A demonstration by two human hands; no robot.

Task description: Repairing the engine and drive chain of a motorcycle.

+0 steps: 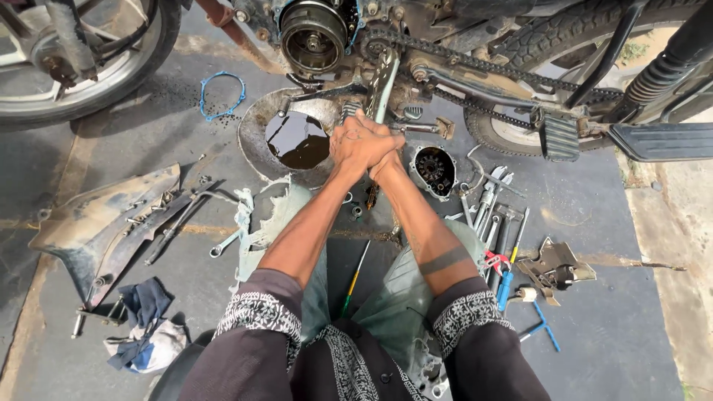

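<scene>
Both my hands are clasped together around the handle of a long metal wrench (383, 82) that reaches up to the motorcycle's engine (349, 33) near the drive chain (475, 67). My left hand (355, 142) wraps over the top, and my right hand (388, 162) grips just beneath and partly behind it. Directly under the hands sits a metal pan (260, 141) holding dark used oil (297, 139). The round open engine housing (312, 36) shows above the pan.
A removed engine cover (434, 169) lies right of the hands. Several wrenches and tools (494, 215) are spread at right, with a blue T-handle (541, 325). A blue gasket (221, 95), a body panel (104, 223), rags (145, 327), a screwdriver (353, 282) and another wheel (82, 52) lie around.
</scene>
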